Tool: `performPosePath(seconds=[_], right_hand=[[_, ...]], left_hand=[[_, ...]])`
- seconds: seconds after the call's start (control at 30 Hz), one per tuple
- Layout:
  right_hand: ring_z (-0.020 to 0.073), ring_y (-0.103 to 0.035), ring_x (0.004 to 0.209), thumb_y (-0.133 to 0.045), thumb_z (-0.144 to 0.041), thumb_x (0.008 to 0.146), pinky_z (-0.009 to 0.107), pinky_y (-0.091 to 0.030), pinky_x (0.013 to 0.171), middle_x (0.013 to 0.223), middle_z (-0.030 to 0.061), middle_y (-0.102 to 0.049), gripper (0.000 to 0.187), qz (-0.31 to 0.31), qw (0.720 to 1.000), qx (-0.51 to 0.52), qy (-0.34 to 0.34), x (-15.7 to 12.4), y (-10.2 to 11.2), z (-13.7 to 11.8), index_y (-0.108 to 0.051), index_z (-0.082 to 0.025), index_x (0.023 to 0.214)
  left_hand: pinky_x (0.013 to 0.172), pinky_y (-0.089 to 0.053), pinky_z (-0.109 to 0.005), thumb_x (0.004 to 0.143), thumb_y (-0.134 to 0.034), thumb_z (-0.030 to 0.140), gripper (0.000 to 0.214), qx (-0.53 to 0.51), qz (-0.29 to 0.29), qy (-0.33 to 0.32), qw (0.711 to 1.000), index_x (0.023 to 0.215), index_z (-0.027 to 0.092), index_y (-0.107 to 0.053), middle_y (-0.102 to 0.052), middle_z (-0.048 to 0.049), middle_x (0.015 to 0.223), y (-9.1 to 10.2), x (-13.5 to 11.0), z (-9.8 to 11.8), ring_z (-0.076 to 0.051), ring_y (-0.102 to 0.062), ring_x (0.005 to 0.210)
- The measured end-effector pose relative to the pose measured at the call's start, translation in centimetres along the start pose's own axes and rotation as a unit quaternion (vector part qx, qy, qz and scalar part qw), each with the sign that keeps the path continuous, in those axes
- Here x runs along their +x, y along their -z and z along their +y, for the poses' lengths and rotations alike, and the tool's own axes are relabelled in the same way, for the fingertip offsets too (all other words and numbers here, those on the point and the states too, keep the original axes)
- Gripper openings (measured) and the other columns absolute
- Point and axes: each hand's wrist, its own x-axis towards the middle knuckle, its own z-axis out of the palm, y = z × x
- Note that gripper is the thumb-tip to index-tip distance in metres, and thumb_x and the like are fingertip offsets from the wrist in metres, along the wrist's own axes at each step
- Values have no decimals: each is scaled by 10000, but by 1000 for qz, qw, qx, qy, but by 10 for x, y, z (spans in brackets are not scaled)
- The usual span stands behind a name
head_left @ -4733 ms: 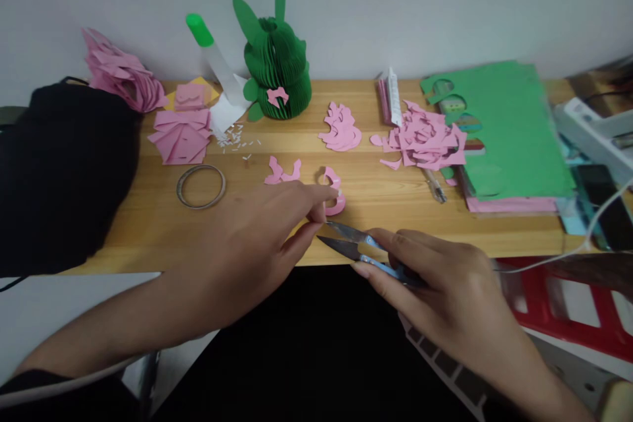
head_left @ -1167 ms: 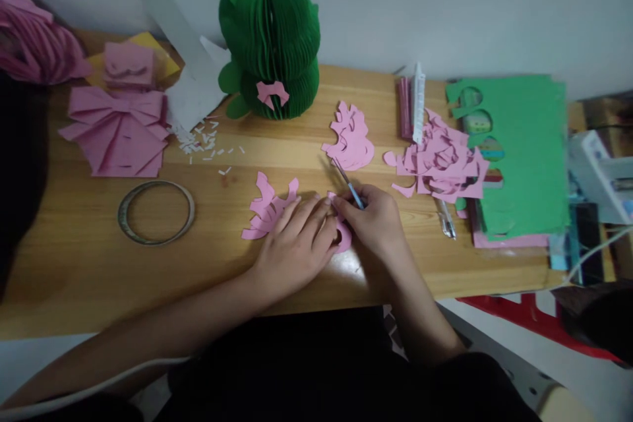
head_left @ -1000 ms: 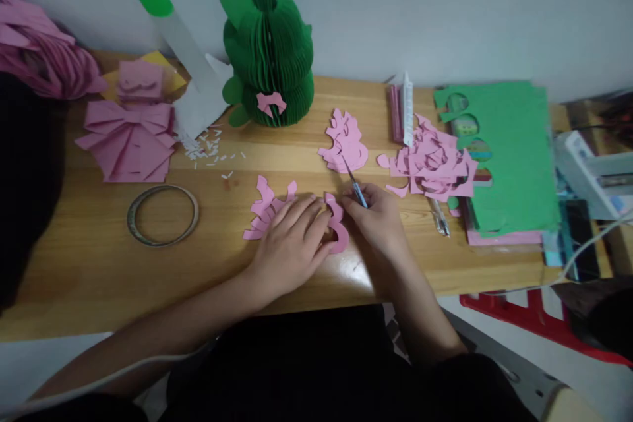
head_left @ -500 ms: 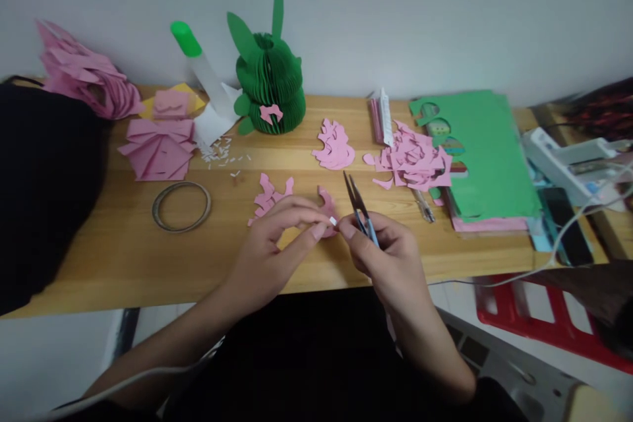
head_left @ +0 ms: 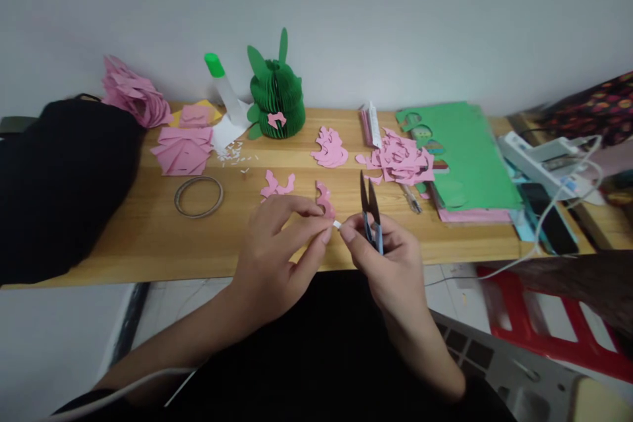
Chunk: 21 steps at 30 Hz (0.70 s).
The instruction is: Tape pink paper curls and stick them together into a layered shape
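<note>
L hand (head_left: 284,250): thumb + fingertips pinched at near end of strip (head_left: 337,224), small, white, held btwn both hands over table (head_left: 198,247).
R hand (head_left: 393,264): fingers closed round snips (head_left: 374,203), blue handles, blades up & parted. Thumb + index tips together at strip's other end; can't tell from here if gripped or only touched.
Curl (head_left: 323,196), pink: just past L fingertips; contact unclear to me.
Offcuts (head_left: 277,183), pink: behind L hand, partly hidden.
Stack (head_left: 330,147), pink cut pcs: mid table, twd wall.
Scraps (head_left: 403,157), pink: heap, R of stack; knife (head_left: 412,200) partly under.
Tube (head_left: 374,126), white: beside scraps, wall side.
Sheets (head_left: 475,158), green: R of scraps, pink layer below.
Phone (head_left: 548,217), dark: R of sheets.
Figure (head_left: 289,102), green, pleated: upright nr wall, w/ small pink bow (head_left: 277,120) on front.
Glue (head_left: 225,89), green cap: tilted, L of figure.
Bits (head_left: 233,154), white: scattered in front of glue.
Ring (head_left: 198,196): flat, L of offcuts.
Bag (head_left: 69,191), black: far L.
</note>
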Motion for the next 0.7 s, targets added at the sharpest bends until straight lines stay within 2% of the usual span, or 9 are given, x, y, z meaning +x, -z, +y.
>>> performPosePath(seconds=[0.1,0.2,0.3,0.4,0.5,0.7], right_hand=[[55,-286,454,-715,-240,773,201,-252,421,529,-81,-405,110,32,999,18,27,-5,-3,2,-649,-186,703],[51,-292,461,-726,-255,794,193,-273,431,551,-76,-427,97,49,997,43,40,-8,-4,6,-676,-199,731],[49,-308,464,-739,-265,799,184,-295,437,561,-72,-453,87,52,996,53,48,-9,-4,11,-696,-210,748],[48,-335,470,-738,-262,808,175,-320,445,566,-70,-477,63,58,995,48,62,-10,-3,13,-709,-221,770],[44,-359,470,-735,-234,809,164,-334,448,563,-70,-498,42,68,994,37,77,-11,-3,12,-715,-227,773],[42,-381,460,-725,-198,801,154,-339,436,553,-70,-521,44,75,993,20,94,-12,-4,9,-717,-223,765]], left_hand=[[771,-483,-357,856,-626,111,142,7,26,21,999,930,221,-677,-678,-43,904,-2,0,6,-189,-628,851],[751,-505,-292,844,-625,103,114,-122,10,105,987,837,202,-683,-681,-21,820,-4,2,11,-153,-631,804],[729,-517,-246,809,-642,126,99,-259,-1,217,941,758,204,-677,-685,9,766,-6,5,15,-124,-633,754],[723,-525,-235,778,-666,152,71,-332,-3,288,899,731,202,-685,-690,15,749,-8,7,18,-116,-638,732],[723,-529,-228,748,-690,156,58,-363,9,316,876,708,197,-694,-693,14,734,-10,9,19,-116,-642,735],[736,-529,-214,717,-707,151,54,-399,15,337,853,683,193,-701,-687,23,719,-11,10,19,-102,-640,720]])
